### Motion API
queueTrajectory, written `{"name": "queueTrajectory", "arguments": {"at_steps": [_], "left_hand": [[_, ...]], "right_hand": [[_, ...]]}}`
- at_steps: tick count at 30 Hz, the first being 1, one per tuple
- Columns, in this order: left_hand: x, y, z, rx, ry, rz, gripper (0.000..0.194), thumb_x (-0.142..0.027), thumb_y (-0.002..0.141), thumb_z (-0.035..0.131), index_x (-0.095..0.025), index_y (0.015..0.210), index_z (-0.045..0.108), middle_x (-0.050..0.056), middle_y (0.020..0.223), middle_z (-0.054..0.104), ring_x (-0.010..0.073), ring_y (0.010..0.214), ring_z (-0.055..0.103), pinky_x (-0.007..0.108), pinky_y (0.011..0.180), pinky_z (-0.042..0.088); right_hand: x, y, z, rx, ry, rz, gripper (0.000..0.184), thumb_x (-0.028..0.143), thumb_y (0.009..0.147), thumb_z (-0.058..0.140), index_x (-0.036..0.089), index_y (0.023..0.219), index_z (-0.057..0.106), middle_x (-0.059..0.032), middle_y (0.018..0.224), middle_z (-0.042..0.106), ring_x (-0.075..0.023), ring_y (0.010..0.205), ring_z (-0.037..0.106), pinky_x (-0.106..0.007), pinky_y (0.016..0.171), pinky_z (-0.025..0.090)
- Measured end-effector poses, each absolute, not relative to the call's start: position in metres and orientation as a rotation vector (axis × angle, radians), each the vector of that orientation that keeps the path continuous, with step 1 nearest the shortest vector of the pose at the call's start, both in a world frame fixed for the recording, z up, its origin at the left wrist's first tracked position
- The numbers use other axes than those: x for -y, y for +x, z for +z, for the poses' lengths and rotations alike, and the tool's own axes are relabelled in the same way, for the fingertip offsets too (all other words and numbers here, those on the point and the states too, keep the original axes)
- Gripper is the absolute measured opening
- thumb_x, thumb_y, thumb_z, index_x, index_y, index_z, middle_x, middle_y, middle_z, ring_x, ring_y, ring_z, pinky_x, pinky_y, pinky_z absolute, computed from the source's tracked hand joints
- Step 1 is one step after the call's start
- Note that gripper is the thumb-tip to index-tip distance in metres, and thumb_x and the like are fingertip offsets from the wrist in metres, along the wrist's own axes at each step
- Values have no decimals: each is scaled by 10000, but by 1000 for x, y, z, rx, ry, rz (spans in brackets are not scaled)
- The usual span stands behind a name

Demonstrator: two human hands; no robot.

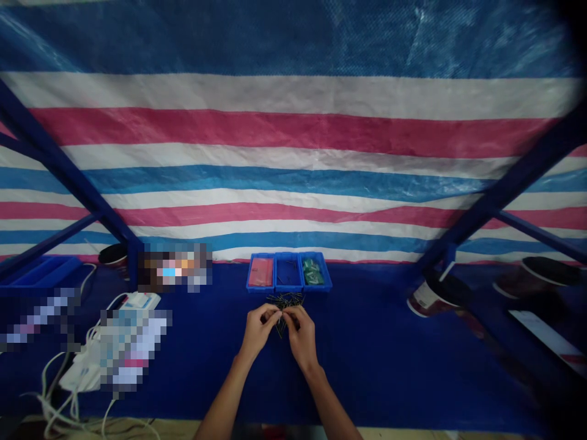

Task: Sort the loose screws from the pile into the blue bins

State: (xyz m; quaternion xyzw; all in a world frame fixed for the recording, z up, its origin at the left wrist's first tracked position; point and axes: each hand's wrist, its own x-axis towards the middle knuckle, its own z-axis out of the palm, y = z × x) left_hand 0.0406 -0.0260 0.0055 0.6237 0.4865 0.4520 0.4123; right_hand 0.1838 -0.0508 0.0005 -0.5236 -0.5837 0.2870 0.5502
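Low on the dark blue table cover, near the bottom of the view, two bare forearms angled inward, elbows well apart and wrists converging, a pose that brought both hands to one spot. At that spot, left hand and right hand curled toward each other, fingertips pressed together and pinching a loose sheaf of thin dark pins from both sides, though which finger held what was too small to tell. Pin ends splayed out above and below the grip, a two-handed pinch likely needed for so thin and loose a bundle. Just beyond, three blue plastic parts bins stood edge to edge, probably set there for easy reach: a pinkish sheet in the left bin, a few dark pins in the middle bin, green pieces in the right bin. Off to the left, white cables and a white plastic device, apparently kept aside from the working spot. Off to the right, round tubs. Farthest of all, a striped tarpaulin behind blue steel struts, hung as a backdrop.
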Motion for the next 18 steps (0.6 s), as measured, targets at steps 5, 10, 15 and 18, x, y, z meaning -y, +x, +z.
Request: {"name": "queueTrajectory", "arguments": {"at_steps": [5, 10, 15, 18], "left_hand": [[26, 41, 6, -1228, 1607, 1121, 299, -411, 880, 636, -139, 772, 700, 2, 624, 603, 127, 590, 513, 213, 590, 394], [26, 41, 7, -1235, 1616, 1125, 329, -436, 885, 627, -144, 747, 692, 2, 610, 597, 130, 578, 517, 216, 588, 396], [26, 41, 8, -1235, 1607, 1136, 337, -445, 894, 614, -146, 754, 683, 3, 620, 597, 131, 585, 517, 215, 592, 397], [26, 41, 7, -1237, 1613, 1135, 348, -456, 898, 605, -147, 759, 683, 1, 615, 588, 132, 581, 516, 216, 587, 396]], "right_hand": [[50, 184, 0, 1396, -1237, 690, 200, 329, 975, 538, 207, 921, 687, -55, 862, 658, -199, 781, 619, -289, 687, 465], [49, 183, -1, 1383, -1241, 694, 211, 347, 971, 539, 207, 931, 692, -65, 873, 665, -208, 785, 624, -295, 682, 472], [48, 183, -3, 1388, -1247, 688, 222, 361, 971, 532, 208, 954, 693, -70, 889, 668, -211, 789, 626, -299, 677, 476], [48, 184, -4, 1396, -1249, 686, 228, 365, 975, 527, 209, 941, 691, -67, 878, 666, -211, 788, 624, -299, 676, 476]]}}
